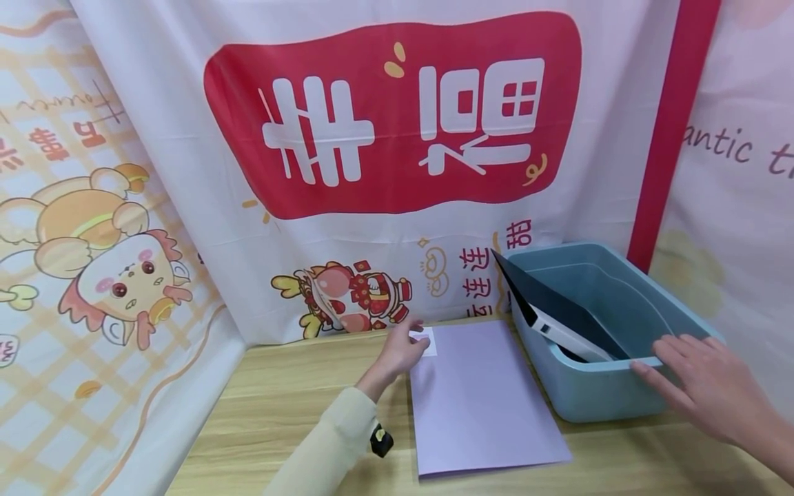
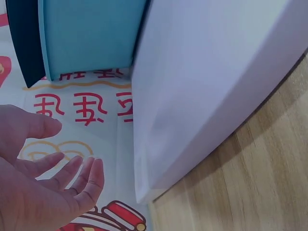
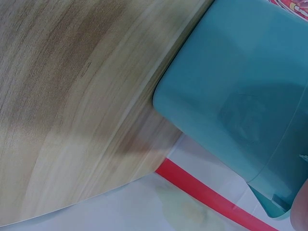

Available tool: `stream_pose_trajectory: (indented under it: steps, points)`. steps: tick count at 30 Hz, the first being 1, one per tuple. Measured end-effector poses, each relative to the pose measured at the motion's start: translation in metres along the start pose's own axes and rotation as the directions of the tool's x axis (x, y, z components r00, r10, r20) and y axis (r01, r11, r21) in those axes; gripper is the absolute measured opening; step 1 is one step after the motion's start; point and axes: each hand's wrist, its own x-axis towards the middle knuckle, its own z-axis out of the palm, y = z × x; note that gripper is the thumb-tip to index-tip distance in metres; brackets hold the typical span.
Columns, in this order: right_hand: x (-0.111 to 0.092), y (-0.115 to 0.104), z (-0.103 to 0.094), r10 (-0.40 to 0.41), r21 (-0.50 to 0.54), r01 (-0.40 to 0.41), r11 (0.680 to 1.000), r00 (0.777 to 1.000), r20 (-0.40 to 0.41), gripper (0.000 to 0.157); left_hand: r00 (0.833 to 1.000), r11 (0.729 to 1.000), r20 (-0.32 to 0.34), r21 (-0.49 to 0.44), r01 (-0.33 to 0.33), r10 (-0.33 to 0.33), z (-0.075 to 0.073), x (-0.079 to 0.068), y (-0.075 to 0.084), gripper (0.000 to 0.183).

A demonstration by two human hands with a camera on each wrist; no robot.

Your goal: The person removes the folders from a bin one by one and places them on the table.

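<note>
A lilac folder (image 1: 486, 406) lies on the table with a white label (image 1: 428, 341) at its far left corner. My left hand (image 1: 403, 351) hovers at that corner, overlapping the label in the head view. The left wrist view shows the hand (image 2: 53, 178) palm up, fingers loosely bent with nothing between them, apart from the folder (image 2: 192, 96). To the right, my right hand (image 1: 707, 382) holds the near rim of a blue plastic bin (image 1: 614, 393), fingers over the edge. Only a bit of that hand (image 3: 301, 207) shows in the right wrist view.
A dark folder with a white spine (image 1: 573, 334) leans inside the bin, its corner sticking out past the left rim. The bin stands close beside the lilac folder on the wooden table (image 1: 279, 406). Printed white cloth (image 1: 397, 241) hangs behind the table and at both sides.
</note>
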Motion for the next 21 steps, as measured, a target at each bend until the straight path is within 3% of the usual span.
stream_pose_trajectory:
  steps: [14,21]
  points:
    - [-0.001,0.001,0.000,-0.002,-0.009,0.002,1.000,1.000,-0.003,0.032,1.000,0.986,0.015,-0.164,0.009,-0.006,0.016,-0.014,0.023,0.042]
    - [0.001,-0.001,-0.001,-0.006,-0.013,0.006,1.000,1.000,0.000,0.033,0.999,0.947,0.046,-0.320,0.041,-0.027,0.022,-0.022,0.036,0.038]
